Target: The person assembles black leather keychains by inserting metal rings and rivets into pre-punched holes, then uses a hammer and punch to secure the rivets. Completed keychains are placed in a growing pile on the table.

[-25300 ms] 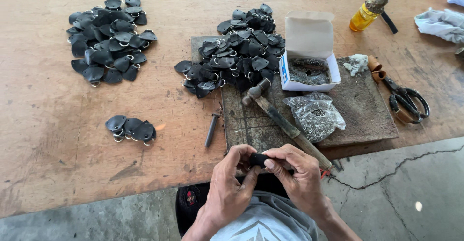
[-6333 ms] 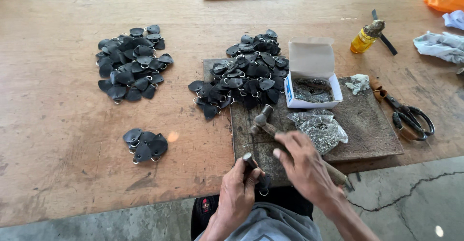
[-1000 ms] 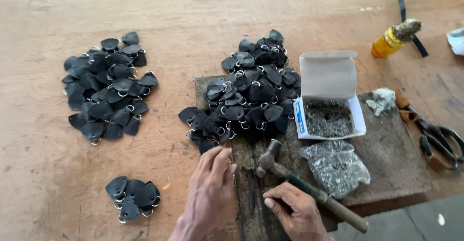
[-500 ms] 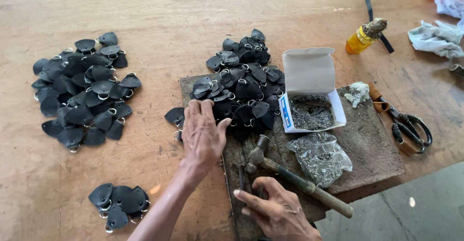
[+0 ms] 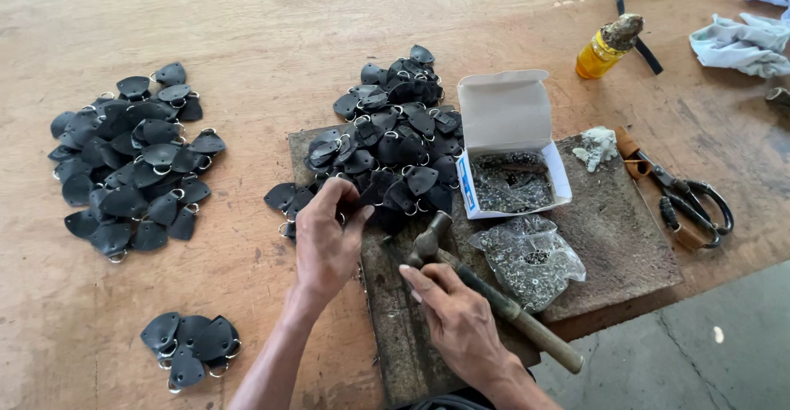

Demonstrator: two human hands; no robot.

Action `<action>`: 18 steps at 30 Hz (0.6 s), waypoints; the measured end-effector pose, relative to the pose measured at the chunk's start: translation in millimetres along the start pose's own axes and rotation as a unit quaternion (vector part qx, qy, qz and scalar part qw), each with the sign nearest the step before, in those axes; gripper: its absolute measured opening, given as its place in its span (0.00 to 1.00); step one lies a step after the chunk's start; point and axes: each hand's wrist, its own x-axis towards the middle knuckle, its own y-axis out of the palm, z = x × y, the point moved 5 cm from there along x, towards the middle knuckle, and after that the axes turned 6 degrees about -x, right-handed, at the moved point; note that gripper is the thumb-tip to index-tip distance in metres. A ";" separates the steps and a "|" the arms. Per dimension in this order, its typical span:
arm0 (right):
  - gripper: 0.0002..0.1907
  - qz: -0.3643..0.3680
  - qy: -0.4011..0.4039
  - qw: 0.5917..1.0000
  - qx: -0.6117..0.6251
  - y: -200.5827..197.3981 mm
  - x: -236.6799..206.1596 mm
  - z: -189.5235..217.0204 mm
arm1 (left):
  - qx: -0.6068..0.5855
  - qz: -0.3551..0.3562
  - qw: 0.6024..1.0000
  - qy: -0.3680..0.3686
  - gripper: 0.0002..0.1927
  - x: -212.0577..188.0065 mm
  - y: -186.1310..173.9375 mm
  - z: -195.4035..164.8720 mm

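Sitting right of black tab pile [image 5: 391, 143]: open white box [image 5: 510, 143], blue-edged.

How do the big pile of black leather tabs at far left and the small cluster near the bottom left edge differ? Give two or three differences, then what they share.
The big pile holds dozens of tabs; the small cluster holds only a handful. The big pile spreads wide and overlaps in layers; the small cluster lies compact and nearly flat. The big pile sits farther up the table; the small cluster lies nearer the person's left hand. Both are black tabs with metal rings.

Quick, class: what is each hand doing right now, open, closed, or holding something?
Left hand: fingers curled onto a black leather piece in the middle pile; grasp cannot be told.
Right hand: resting on the hammer, fingers loosely over its handle.
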 end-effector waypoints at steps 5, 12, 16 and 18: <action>0.19 -0.020 0.006 1.000 0.009 -3.1 8.2 -4.8 | -0.088 -0.001 0.992 0.088 0.06 -33.0 8.4 -15.8; 0.18 0.046 0.006 0.993 0.110 -23.4 -11.0 -11.5 | -0.228 0.022 0.971 -0.074 0.07 -55.8 37.0 10.7; 0.13 0.029 0.004 0.994 0.102 -41.9 -28.2 -32.0 | -0.164 0.058 0.984 -0.037 0.09 -63.4 46.8 10.6; 0.12 0.007 0.015 0.996 0.089 -51.2 -31.9 -46.1 | -0.155 0.066 0.985 -0.041 0.09 -66.4 48.7 10.1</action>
